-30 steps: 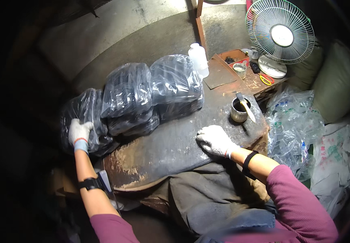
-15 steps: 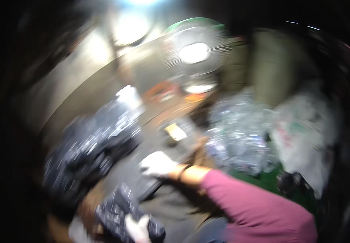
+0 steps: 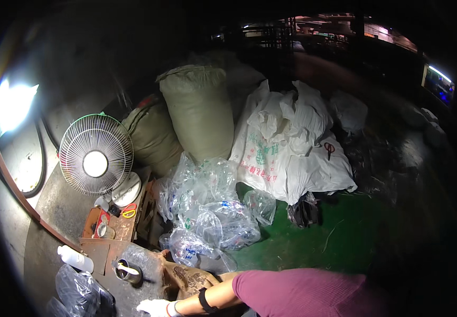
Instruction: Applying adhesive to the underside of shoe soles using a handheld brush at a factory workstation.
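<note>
My right hand [image 3: 157, 308], in a white glove, lies at the lower edge over the grey worktop [image 3: 146, 256]. Its fingers are mostly cut off by the frame, so I cannot tell what they hold. A black band circles that wrist below a maroon sleeve [image 3: 297, 290]. Closest to the hand is a dark metal cup [image 3: 128, 272] with a pale-handled tool standing in it. Left of the cup are a white plastic bottle [image 3: 76, 259] and a heap of dark plastic bags [image 3: 77, 293]. My left hand is out of view.
A wire-caged fan [image 3: 96, 154] stands at the left, near orange-handled scissors [image 3: 129, 211]. Clear plastic bags [image 3: 207, 211] pile up beyond the worktop. Stuffed sacks [image 3: 199, 113] stand behind them; white woven sacks [image 3: 292, 142] with red-handled scissors [image 3: 329, 150] lie on the green floor [image 3: 313, 238].
The view has swung to the right and up, and is sharp now. My left hand, earlier on a dark plastic bag, has left the picture. My right hand now shows at the lower edge.
</note>
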Demonstrator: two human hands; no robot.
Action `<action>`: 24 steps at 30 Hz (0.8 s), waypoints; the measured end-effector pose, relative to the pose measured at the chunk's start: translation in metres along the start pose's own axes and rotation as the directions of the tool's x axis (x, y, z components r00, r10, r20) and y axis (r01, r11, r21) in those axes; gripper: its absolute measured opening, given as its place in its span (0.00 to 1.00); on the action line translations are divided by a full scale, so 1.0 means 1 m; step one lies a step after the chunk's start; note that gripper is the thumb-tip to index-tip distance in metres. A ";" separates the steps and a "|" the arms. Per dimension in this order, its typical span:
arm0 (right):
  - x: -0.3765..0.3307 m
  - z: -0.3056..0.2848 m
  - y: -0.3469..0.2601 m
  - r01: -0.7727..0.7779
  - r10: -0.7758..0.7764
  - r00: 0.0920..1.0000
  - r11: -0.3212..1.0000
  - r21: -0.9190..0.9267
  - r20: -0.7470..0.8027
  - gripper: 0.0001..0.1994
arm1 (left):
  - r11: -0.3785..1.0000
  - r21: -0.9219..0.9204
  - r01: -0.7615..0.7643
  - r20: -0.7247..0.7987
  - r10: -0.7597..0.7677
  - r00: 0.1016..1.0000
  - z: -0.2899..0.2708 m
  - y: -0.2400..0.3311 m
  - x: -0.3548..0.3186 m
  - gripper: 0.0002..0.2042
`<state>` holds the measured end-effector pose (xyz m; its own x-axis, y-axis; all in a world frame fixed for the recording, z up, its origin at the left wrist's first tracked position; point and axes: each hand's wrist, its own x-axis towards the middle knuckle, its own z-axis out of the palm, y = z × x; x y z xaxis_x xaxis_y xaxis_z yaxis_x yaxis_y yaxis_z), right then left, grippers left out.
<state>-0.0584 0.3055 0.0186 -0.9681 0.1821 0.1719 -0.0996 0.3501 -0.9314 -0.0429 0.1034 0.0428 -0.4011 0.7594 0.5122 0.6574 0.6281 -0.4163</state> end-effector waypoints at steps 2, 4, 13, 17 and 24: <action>-0.001 0.012 0.000 0.023 -0.023 1.000 1.000 -0.011 -0.004 0.17 | 1.000 0.013 -0.028 -0.032 0.028 0.999 0.014 -0.013 0.002 0.18; 0.004 0.015 0.005 0.036 -0.036 0.999 0.999 -0.026 -0.013 0.17 | 0.998 0.017 -0.059 -0.061 0.060 0.996 0.028 -0.018 0.005 0.16; 0.003 0.020 0.017 0.081 -0.081 0.997 0.994 -0.069 -0.006 0.17 | 0.986 -0.148 -0.081 -0.111 0.064 0.992 0.019 -0.008 0.015 0.10; -0.003 0.024 0.015 0.113 -0.112 0.993 0.991 -0.077 0.021 0.16 | 0.932 -0.361 0.005 -0.089 -0.040 0.995 -0.003 -0.001 0.019 0.09; -0.021 0.017 0.029 0.118 -0.119 0.993 0.986 -0.121 0.003 0.16 | 0.681 -0.725 0.101 -0.020 -0.167 0.986 -0.015 0.019 0.030 0.07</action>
<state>-0.0447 0.2962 -0.0176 -0.9503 0.1360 0.2802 -0.1849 0.4774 -0.8590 -0.0334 0.1358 0.0615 -0.4923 0.6404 0.5895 0.8701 0.3811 0.3125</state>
